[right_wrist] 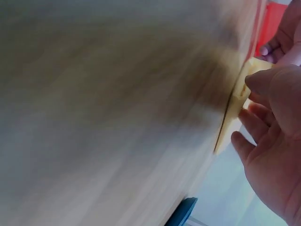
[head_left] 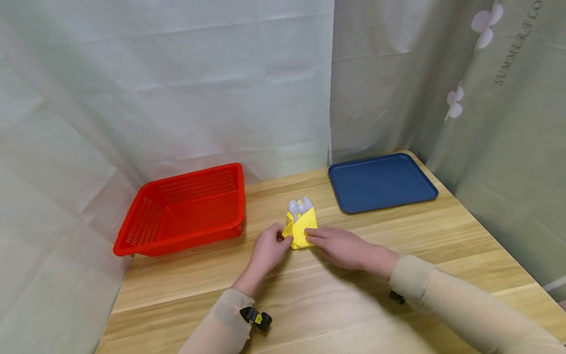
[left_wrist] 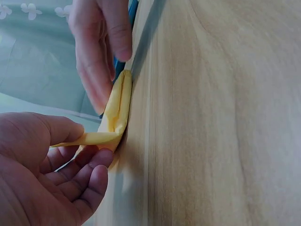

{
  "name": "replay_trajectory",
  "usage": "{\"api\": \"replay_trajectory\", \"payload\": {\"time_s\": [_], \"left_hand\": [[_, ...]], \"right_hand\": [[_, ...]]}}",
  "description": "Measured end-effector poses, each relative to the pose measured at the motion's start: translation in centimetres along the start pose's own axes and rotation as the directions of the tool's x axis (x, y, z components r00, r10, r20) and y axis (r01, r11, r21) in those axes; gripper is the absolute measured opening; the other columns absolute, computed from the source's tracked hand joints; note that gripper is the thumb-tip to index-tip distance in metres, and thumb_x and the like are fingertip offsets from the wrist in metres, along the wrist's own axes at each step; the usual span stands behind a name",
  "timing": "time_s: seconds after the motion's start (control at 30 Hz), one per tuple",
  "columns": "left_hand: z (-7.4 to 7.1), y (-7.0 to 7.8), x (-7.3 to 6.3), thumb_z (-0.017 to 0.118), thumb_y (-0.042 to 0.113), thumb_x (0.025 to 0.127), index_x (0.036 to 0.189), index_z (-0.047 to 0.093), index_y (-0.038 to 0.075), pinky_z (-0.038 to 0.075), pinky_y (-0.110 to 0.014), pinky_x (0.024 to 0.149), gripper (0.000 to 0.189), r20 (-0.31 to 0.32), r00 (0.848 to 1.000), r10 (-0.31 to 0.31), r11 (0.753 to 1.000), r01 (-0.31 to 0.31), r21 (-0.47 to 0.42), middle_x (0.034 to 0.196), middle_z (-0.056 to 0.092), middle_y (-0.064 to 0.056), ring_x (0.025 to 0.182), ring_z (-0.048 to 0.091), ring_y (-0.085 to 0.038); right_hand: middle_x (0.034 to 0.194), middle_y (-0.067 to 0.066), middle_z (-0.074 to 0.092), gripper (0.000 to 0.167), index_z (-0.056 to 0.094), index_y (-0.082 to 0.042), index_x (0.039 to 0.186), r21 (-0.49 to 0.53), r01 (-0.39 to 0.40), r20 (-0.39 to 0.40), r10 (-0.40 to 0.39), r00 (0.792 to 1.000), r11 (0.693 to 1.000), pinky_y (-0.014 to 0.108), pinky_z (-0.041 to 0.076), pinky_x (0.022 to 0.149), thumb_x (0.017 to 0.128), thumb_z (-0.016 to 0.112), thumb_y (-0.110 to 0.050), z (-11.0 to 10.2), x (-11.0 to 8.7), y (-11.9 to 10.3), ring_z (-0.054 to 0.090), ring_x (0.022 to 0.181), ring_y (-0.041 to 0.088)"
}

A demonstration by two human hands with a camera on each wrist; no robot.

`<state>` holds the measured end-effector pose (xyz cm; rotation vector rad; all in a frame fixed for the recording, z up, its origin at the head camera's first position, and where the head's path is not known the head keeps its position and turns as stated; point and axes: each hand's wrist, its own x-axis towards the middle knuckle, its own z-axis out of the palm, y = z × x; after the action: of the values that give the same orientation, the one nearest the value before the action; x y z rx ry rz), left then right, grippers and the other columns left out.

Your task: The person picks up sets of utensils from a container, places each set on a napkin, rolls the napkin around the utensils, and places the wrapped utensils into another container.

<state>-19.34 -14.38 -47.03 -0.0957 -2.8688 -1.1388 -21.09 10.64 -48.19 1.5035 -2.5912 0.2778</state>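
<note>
A yellow napkin (head_left: 301, 233) lies folded on the table around several pale plastic utensils. A spoon (head_left: 294, 207) and a fork (head_left: 308, 202) stick out of its far end; their lower parts are hidden in the folds. At the near left edge my left hand (head_left: 269, 247) pinches a raised flap of the napkin between thumb and fingers, which the left wrist view shows closely. From the other side my right hand (head_left: 340, 247) rests its extended fingers on top of the folded cloth.
To the left sits a red plastic basket (head_left: 194, 234) with perforated walls. A blue tray (head_left: 382, 182) lies at the back right of the wooden table (head_left: 309, 314). Pale curtains (head_left: 199, 88) hang behind and along both sides.
</note>
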Motion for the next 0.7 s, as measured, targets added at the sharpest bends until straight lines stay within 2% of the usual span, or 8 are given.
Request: {"api": "replay_trajectory", "payload": {"time_s": [0.17, 0.4, 0.53, 0.7], "left_hand": [[0.1, 0.1, 0.0, 0.083, 0.013, 0.097, 0.098, 0.073, 0.008, 0.055, -0.038, 0.077, 0.011, -0.019, 0.999, 0.031, 0.999, -0.031, 0.009, 0.087, 0.069, -0.002, 0.08, 0.061, -0.019], [0.4, 1.3, -0.2, 0.085, 0.012, 0.096, 0.091, 0.074, 0.009, 0.057, -0.039, 0.075, 0.012, -0.064, 0.996, 0.056, 0.998, -0.056, 0.006, 0.084, 0.072, -0.001, 0.076, 0.063, -0.017], [0.8, 1.9, -0.2, 0.086, 0.012, 0.095, 0.091, 0.076, 0.009, 0.058, -0.039, 0.074, 0.012, -0.107, 0.991, 0.08, 0.997, -0.077, 0.032, 0.085, 0.075, -0.001, 0.076, 0.065, -0.017], [1.6, 2.7, -0.3, 0.088, 0.014, 0.094, 0.092, 0.078, 0.009, 0.06, -0.039, 0.073, 0.011, -0.136, 0.98, 0.148, 0.986, -0.135, 0.099, 0.086, 0.078, -0.001, 0.076, 0.069, -0.017]], "right_hand": [[0.154, 0.016, 0.062, 0.041, 0.065, 0.0, 0.151, -0.057, -0.013, 0.017, 0.014, 1.0, 0.998, 0.051, 0.051, 0.117, 0.111, 0.065, -0.009, 0.2, -0.6, -0.1, 0.062, 0.139, 0.034], [0.157, 0.014, 0.06, 0.044, 0.063, -0.001, 0.154, -0.092, -0.026, 0.052, 0.031, 0.998, 0.995, 0.053, 0.049, 0.118, 0.11, 0.062, -0.006, 0.3, -0.5, -0.5, 0.059, 0.142, 0.034], [0.156, 0.012, 0.062, 0.045, 0.064, -0.003, 0.154, -0.12, -0.024, 0.054, 0.031, 0.998, 0.993, 0.051, 0.048, 0.119, 0.109, 0.063, -0.005, 0.4, -0.3, -0.5, 0.06, 0.141, 0.032], [0.156, 0.01, 0.063, 0.046, 0.064, -0.005, 0.154, -0.133, -0.025, 0.045, 0.031, 0.999, 0.991, 0.05, 0.048, 0.12, 0.108, 0.062, -0.004, 0.2, 0.0, -0.8, 0.059, 0.142, 0.031]]}}
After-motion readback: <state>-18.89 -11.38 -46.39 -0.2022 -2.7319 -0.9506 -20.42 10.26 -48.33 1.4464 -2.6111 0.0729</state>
